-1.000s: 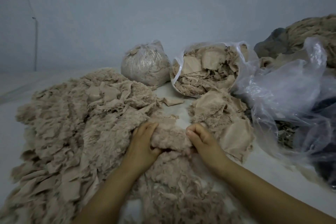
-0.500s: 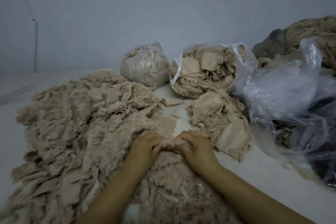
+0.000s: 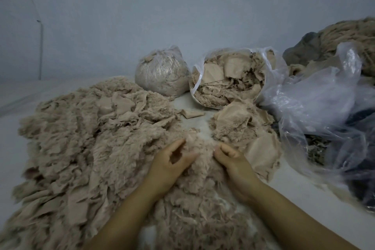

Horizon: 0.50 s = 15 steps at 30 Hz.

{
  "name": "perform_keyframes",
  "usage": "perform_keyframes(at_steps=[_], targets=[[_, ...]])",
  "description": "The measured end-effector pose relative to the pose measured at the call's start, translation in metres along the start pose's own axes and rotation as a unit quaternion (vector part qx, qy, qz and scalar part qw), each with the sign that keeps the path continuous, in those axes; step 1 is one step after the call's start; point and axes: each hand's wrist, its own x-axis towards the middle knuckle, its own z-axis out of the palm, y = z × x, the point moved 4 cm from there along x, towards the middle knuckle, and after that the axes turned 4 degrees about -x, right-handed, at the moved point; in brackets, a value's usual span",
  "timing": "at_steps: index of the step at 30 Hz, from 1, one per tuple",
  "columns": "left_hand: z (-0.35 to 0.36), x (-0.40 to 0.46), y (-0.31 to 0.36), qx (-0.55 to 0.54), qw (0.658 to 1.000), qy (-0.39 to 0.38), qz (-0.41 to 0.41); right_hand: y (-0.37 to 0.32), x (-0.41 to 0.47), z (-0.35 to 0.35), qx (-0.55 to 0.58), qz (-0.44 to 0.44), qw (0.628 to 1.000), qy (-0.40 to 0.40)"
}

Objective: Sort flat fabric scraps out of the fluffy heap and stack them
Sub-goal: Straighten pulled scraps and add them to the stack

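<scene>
A big heap of beige fluffy scraps [image 3: 81, 148] covers the left and middle of the white surface. Some flat beige pieces [image 3: 121, 105] lie on its top. A smaller pile of scraps [image 3: 243, 128] sits to the right, with a flat piece [image 3: 261, 152] at its front. My left hand [image 3: 172, 160] rests on the near part of the heap, fingers loosely spread, holding nothing. My right hand [image 3: 231, 158] has its fingers curled into a fluffy tuft [image 3: 203, 148] that lies between the two hands.
A tied plastic bag of fluff [image 3: 162, 73] and an open bag of scraps [image 3: 229, 79] stand at the back. Loose clear plastic [image 3: 314, 107] over dark fabric fills the right side. A single flat scrap [image 3: 190, 113] lies on the white surface [image 3: 294, 184].
Half a second ago both hands gripped the tuft close together. Now they have drawn apart, and the left hand has opened and let go.
</scene>
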Motion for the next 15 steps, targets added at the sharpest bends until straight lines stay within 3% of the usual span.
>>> perform_keyframes(at_steps=[2, 6, 12, 15], targets=[[0.007, 0.000, -0.001, 0.038, 0.999, -0.017, 0.004, -0.002, -0.001, -0.007, -0.115, -0.045, 0.990, 0.065], [0.004, 0.001, -0.005, -0.032, 0.999, 0.030, 0.003, -0.011, -0.003, -0.011, -0.256, -0.107, 0.952, 0.133], [0.012, 0.000, 0.002, -0.041, 0.997, -0.028, 0.065, -0.008, -0.006, 0.009, -0.270, -0.111, 0.956, 0.036], [0.006, 0.003, -0.001, -0.045, 0.998, 0.006, 0.039, -0.012, -0.004, 0.001, -0.245, -0.116, 0.957, 0.104]])
